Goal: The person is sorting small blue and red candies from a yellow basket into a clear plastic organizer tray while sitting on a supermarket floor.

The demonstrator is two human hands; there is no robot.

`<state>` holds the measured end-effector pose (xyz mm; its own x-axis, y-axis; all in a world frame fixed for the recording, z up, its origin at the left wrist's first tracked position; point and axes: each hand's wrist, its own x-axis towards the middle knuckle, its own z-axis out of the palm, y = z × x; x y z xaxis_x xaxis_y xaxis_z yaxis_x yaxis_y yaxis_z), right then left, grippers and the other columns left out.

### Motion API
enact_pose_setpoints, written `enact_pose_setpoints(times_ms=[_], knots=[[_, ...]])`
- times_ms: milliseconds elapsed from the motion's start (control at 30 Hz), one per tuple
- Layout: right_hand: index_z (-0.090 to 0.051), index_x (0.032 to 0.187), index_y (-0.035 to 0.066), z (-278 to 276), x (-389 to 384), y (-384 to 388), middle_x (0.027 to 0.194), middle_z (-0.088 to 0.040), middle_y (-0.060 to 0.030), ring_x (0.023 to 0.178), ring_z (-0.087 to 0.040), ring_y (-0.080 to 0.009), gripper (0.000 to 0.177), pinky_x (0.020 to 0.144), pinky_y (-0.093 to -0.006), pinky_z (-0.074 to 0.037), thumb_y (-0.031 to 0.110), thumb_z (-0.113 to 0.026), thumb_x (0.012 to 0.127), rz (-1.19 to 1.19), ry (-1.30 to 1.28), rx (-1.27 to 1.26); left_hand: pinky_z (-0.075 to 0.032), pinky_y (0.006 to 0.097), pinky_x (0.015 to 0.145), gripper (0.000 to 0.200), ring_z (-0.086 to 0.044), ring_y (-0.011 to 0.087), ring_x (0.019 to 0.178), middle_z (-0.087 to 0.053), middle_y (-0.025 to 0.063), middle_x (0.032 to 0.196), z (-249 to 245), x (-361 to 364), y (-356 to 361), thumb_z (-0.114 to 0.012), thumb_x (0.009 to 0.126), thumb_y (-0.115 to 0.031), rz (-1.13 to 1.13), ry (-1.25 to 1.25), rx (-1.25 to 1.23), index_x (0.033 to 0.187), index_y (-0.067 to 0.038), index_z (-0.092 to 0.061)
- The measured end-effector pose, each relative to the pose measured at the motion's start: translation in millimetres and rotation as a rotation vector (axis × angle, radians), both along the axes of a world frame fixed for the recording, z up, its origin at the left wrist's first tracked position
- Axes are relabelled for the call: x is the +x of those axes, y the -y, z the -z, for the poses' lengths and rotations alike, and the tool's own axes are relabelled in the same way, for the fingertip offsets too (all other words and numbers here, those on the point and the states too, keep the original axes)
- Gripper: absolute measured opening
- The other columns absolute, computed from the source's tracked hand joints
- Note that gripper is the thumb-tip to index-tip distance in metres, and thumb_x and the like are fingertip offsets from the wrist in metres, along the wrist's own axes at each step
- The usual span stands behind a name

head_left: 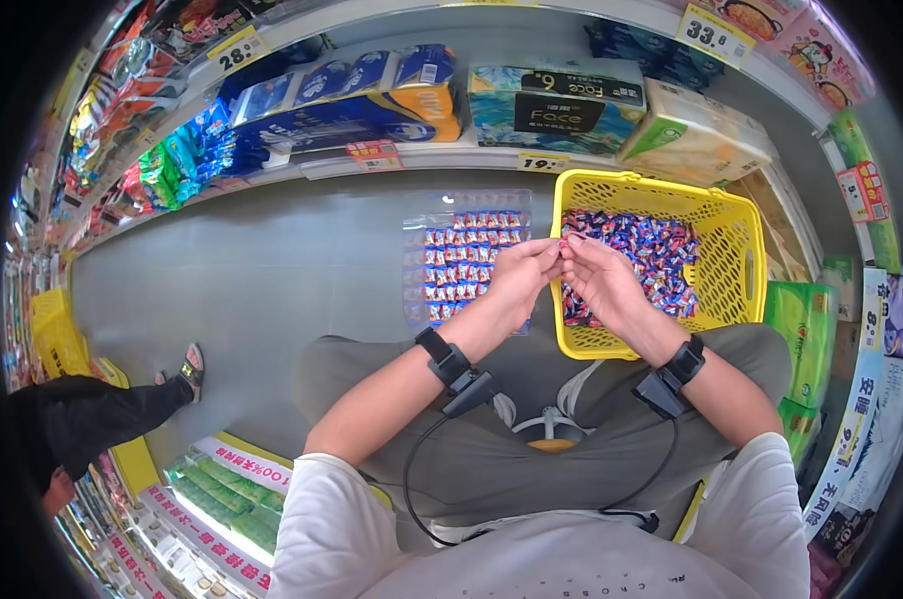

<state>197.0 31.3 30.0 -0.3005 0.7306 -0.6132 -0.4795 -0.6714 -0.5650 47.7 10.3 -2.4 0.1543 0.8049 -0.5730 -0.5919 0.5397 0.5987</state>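
Observation:
My left hand point(523, 278) and my right hand point(603, 282) meet over the left rim of a yellow plastic basket point(736, 255). Thumbs and fingertips are pinched together on a tiny reddish piece that looks like a wrapped candy point(563, 246), mostly hidden by the fingers. Many small candies in blue, red and white wrappers point(636, 255) lie loose in the basket. Left of it on the floor is a clear plastic tray point(413, 275) holding rows of similar wrapped candies point(461, 255); my left hand covers part of its right side.
Shelves with tissue packs point(556, 105) and bagged goods point(177, 155) curve around ahead and to the left. Green packs point(801, 339) stand close on my right. At the left, another person's leg point(112, 409) and sandalled foot point(192, 371) are on the grey floor point(262, 260).

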Motion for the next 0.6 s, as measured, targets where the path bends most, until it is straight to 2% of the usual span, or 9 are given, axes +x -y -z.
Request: enact_pose_setpoints(times_ms=[33,133,300,433,600], knots=[[-0.064,0.095,0.005,4.0,3.5,-0.2,0.081,-0.063,-0.0003,0.069,-0.060,-0.0092,0.015,0.065,-0.0225,-0.052,0.019,-0.068,0.092,0.005,0.005,0.000,-0.054,0.0281,0.088,0.024,-0.064,0.0155,0.097,-0.067,0.0102,0.108,0.4,-0.7,-0.1,-0.061,0.097,-0.013,0.015,-0.021,-0.018,0.115,0.002,-0.065],[-0.063,0.089,0.009,16.7,8.9,0.5,0.073,-0.055,0.0050,0.059,-0.048,-0.0047,0.020,0.052,-0.0198,-0.037,0.027,-0.071,0.091,0.018,0.151,-0.047,-0.055,0.0266,0.084,0.023,-0.065,0.0144,0.092,-0.068,0.0093,0.103,2.0,2.2,-0.2,-0.063,0.096,-0.013,0.041,-0.050,-0.070,0.113,0.002,-0.065],[-0.066,0.089,0.008,13.7,3.0,7.7,0.074,-0.058,0.0044,0.057,-0.051,-0.0035,0.020,0.050,-0.0192,-0.040,0.027,-0.071,0.091,0.057,0.238,-0.012,-0.056,0.0264,0.079,0.020,-0.066,0.0128,0.083,-0.069,0.0079,0.095,-3.1,4.0,8.7,-0.066,0.094,-0.014,0.088,-0.044,-0.094,0.108,0.000,-0.067],[-0.068,0.090,0.008,9.3,0.0,8.9,0.075,-0.062,0.0044,0.057,-0.053,-0.0029,0.020,0.049,-0.0177,-0.040,0.027,-0.072,0.091,0.032,0.300,0.004,-0.056,0.0267,0.075,0.017,-0.066,0.0119,0.079,-0.069,0.0070,0.091,-4.0,7.1,11.0,-0.067,0.094,-0.016,0.083,-0.176,-0.025,0.102,-0.001,-0.067],[-0.068,0.097,0.008,15.7,0.5,10.2,0.077,-0.062,0.0047,0.058,-0.054,-0.0032,0.021,0.050,-0.0183,-0.041,0.028,-0.071,0.092,0.053,0.314,0.028,-0.055,0.0253,0.072,0.016,-0.065,0.0111,0.075,-0.068,0.0071,0.086,1.0,10.3,12.6,-0.068,0.094,-0.016,0.033,-0.166,-0.036,0.097,0.000,-0.065]])
